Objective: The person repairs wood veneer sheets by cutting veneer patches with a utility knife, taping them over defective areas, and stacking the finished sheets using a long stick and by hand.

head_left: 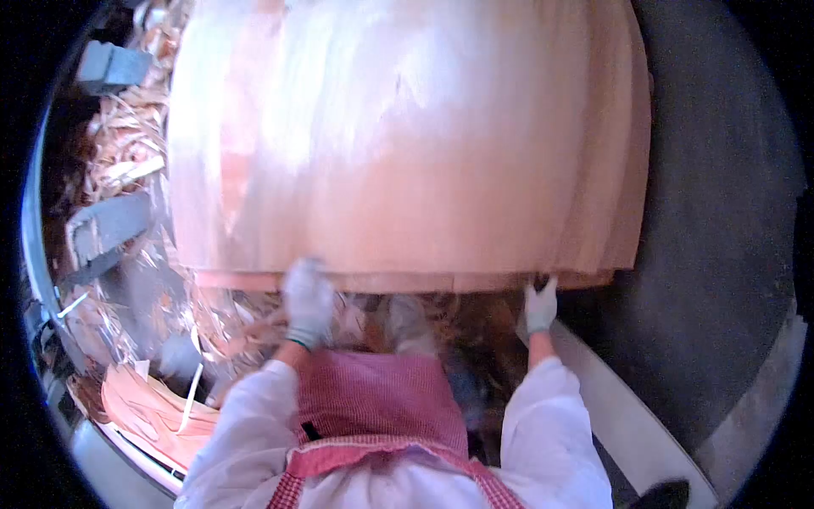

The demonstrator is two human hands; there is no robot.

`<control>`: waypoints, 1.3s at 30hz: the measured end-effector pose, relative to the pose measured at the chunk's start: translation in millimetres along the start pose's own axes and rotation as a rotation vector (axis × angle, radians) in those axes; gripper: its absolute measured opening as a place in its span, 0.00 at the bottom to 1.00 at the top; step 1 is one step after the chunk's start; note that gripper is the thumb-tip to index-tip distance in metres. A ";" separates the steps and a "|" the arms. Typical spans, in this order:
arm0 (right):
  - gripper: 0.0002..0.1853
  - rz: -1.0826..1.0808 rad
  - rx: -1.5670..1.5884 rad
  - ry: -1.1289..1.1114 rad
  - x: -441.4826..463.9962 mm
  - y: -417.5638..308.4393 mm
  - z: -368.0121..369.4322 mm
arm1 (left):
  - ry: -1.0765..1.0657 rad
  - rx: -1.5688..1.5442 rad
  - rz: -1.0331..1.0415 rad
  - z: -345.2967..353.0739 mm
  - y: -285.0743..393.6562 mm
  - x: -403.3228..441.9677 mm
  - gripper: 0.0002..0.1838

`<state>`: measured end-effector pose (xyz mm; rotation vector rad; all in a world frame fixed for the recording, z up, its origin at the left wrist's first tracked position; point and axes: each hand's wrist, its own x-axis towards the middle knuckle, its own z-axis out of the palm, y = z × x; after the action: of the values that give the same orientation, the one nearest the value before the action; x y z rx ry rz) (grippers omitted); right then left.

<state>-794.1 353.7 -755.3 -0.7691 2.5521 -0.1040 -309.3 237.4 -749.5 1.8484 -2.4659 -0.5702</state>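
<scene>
In the head view, the sheet (407,170) spreads in front of both hands, its near edge running across from beyond the left hand (309,299) to beyond the right hand (541,307). A redder layer (233,279) peeks out under that edge. Both hands wear white gloves and are well apart from each other. The left is at the edge, blurred; whether its fingers pinch or lie flat I cannot tell. The right is also at the edge, two fingertips showing slightly apart; I cannot tell whether it grips.

Between the wrists and nearer the body is the red apron (381,394), with white sleeves (547,416) on either side. Scraps (127,140) lie left of the left hand, with a grey block (114,68) farther ahead among them. Behind the left hand, toward the body's left, is a pile of veneer (157,407). A pale beam (623,411) slants back from near the right hand, and a dark surface (721,195) extends to its right.
</scene>
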 end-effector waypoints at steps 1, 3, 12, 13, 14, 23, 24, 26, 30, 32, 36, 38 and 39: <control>0.36 -0.012 -0.140 -0.058 -4.9 10.5 0.7 | -0.216 -0.114 -0.040 -30.6 48.7 19.5 0.23; 0.27 0.016 -0.237 -0.130 -2.4 -2.1 -13.1 | -0.152 0.035 -0.006 -10.2 76.5 17.1 0.30; 0.20 0.229 -0.179 0.145 -20.6 121.5 -86.4 | -0.469 0.225 -0.023 23.4 73.2 35.4 0.34; 0.20 0.268 -0.236 0.151 -20.3 134.7 -100.3 | -0.501 0.221 -0.038 21.2 75.8 39.7 0.35; 0.21 0.275 -0.247 0.174 -16.7 145.5 -112.9 | -0.540 0.216 -0.051 18.5 78.2 41.3 0.35; 0.18 0.306 -0.368 0.401 18.3 207.8 -203.6 | -0.658 0.289 -0.046 19.2 79.9 47.2 0.35; 0.19 0.304 -0.347 0.415 19.1 192.3 -221.8 | -0.680 0.294 -0.062 13.5 83.8 50.3 0.34; 0.19 0.270 -0.327 0.479 23.2 182.9 -239.3 | -0.696 0.259 -0.084 -1.4 92.9 51.1 0.33; 0.17 0.207 -0.367 0.478 18.7 141.9 -275.8 | -0.643 0.070 -0.144 -24.0 91.4 47.0 0.33; 0.17 0.151 -0.311 0.516 22.5 124.9 -291.2 | -0.570 -0.025 -0.183 -28.7 86.3 33.2 0.32; 0.16 0.153 -0.320 0.474 27.1 75.1 -325.1 | -0.463 -0.161 -0.279 -61.2 83.0 -4.7 0.27; 0.17 0.154 -0.314 0.442 17.8 47.7 -339.3 | -0.484 -0.202 -0.349 -75.3 79.1 -29.9 0.26; 0.17 0.123 -0.295 0.441 19.1 31.4 -340.0 | -0.475 -0.219 -0.352 -72.3 75.2 -37.9 0.28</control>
<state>-979.6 349.0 -468.0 -0.7591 3.0747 0.1653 -351.5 270.2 -652.2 2.2742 -2.1811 -1.3781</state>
